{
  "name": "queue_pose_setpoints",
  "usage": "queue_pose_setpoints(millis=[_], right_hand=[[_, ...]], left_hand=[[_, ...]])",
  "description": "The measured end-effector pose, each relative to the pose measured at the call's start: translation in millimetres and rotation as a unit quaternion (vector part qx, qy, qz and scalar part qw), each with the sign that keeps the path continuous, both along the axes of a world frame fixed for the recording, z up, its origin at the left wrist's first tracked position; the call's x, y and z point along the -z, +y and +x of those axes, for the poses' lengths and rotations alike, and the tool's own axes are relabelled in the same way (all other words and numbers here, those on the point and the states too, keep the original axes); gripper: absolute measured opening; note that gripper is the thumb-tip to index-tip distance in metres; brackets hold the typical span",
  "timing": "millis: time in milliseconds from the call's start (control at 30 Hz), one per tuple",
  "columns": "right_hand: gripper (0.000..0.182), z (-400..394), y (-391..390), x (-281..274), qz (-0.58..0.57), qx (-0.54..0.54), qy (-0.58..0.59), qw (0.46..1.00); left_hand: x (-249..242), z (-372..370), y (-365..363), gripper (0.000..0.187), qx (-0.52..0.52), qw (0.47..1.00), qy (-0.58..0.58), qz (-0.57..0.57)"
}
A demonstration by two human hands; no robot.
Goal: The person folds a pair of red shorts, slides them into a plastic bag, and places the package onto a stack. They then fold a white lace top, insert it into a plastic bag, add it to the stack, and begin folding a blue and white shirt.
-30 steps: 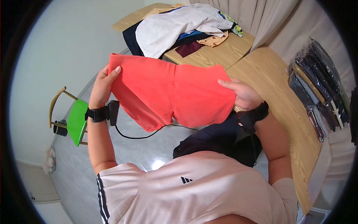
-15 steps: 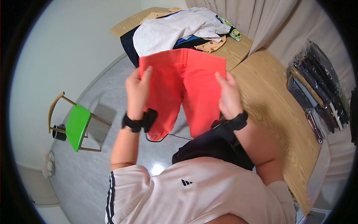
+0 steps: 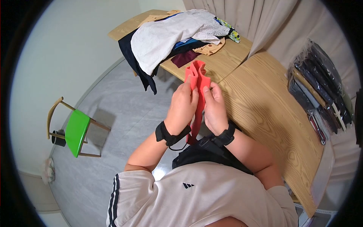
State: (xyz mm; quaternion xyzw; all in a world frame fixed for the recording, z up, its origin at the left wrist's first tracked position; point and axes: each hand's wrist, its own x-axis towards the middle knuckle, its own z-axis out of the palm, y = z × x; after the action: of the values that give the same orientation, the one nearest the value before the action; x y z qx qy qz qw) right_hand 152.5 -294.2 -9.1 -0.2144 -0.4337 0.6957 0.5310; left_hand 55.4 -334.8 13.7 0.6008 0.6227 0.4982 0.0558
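A pair of coral-red pants (image 3: pixel 198 72) hangs in the air between my hands, its waistband bunched into folds and its legs drooping below. My left hand (image 3: pixel 182 104) grips the waistband's left side, with fingers closed on the cloth. On the other side my right hand (image 3: pixel 215 108) pinches the fabric, thumb toward me. Both hands are close together in front of my body, near the wooden table's edge. The lower part of the pants is partly hidden behind my left hand and wrist.
Clothes are heaped on the wooden table (image 3: pixel 261 98), with a white garment (image 3: pixel 162 38) on top and a dark one hanging over the edge. Plastic-wrapped folded garments (image 3: pixel 321 83) are stacked at the right. A green chair (image 3: pixel 77 130) stands on the floor at left.
My hands have come together, so the pants that were spread wide are now gathered into a narrow bunch. A dark red cloth on the table has come into view.
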Motion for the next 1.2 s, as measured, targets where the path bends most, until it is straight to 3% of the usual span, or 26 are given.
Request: queue_pose_setpoints(millis=[67, 133, 233, 367, 467, 500, 533, 600, 800, 833, 867, 933, 967, 1000, 1133, 1167, 1200], right_hand=[[0.021, 0, 0, 5, 0.021, 0.009, -0.016, 1.000], [0.022, 2, -2, 6, 0.012, 0.000, 0.005, 1.000], [0.024, 11, -7, -5, -0.026, -0.014, -0.003, 1.000], [0.026, 18, 1, -8, 0.057, -0.017, -0.038, 0.998], [0.025, 22, 7, -6, 0.007, -0.072, -0.022, 0.997], [0.022, 22, 6, -9, -0.005, -0.075, -0.027, 0.997], [0.022, 23, 4, -9, -0.004, -0.074, -0.024, 0.997], [0.025, 23, 1, -8, 0.021, -0.102, -0.041, 0.994], [0.031, 30, 5, -8, 0.116, -0.116, -0.085, 0.983], [0.031, 31, 7, -10, 0.111, -0.111, -0.085, 0.984], [0.030, 32, 9, -11, 0.107, -0.096, -0.078, 0.987], [0.028, 35, 12, -15, 0.097, -0.078, -0.072, 0.990], [0.026, 37, 13, -19, 0.117, -0.072, -0.072, 0.988], [0.024, 37, 16, -21, 0.137, -0.067, -0.072, 0.986], [0.048, 39, 29, -16, 0.223, -0.023, -0.079, 0.971], [0.059, 45, 27, -15, 0.190, -0.058, -0.128, 0.972], [0.059, 44, 25, -9, 0.190, -0.057, -0.127, 0.972]], left_hand=[[2, 6, 1, 0.044, -0.011, 0.999, 0.036, -0.020], [7, 9, 0, 0.034, -0.014, 0.999, 0.031, 0.003], [5, 7, -6, 0.059, 0.092, 0.995, 0.023, -0.022], [-9, -4, -17, 0.053, 0.165, 0.985, 0.037, -0.038], [-24, -38, -15, 0.048, 0.206, 0.972, 0.090, -0.069], [-33, -41, -17, 0.043, 0.159, 0.984, 0.077, -0.024], [-42, -47, -16, 0.051, 0.131, 0.978, 0.159, 0.014], [-54, -56, -5, 0.064, 0.168, 0.958, 0.219, 0.080], [-59, -78, 23, 0.074, 0.286, 0.899, 0.331, 0.024], [-66, -79, 22, 0.061, 0.266, 0.901, 0.340, -0.049], [-72, -78, 21, 0.061, 0.273, 0.899, 0.338, -0.052], [-77, -78, 27, 0.043, 0.282, 0.905, 0.276, -0.161], [-75, -79, 30, 0.028, 0.296, 0.902, 0.294, -0.107], [-79, -75, 30, 0.028, 0.299, 0.902, 0.293, -0.109], [-106, -70, 26, 0.025, 0.251, 0.915, 0.311, -0.058], [-114, -72, 23, 0.024, 0.220, 0.926, 0.300, -0.061], [-121, -74, 21, 0.024, 0.189, 0.936, 0.290, -0.063]])
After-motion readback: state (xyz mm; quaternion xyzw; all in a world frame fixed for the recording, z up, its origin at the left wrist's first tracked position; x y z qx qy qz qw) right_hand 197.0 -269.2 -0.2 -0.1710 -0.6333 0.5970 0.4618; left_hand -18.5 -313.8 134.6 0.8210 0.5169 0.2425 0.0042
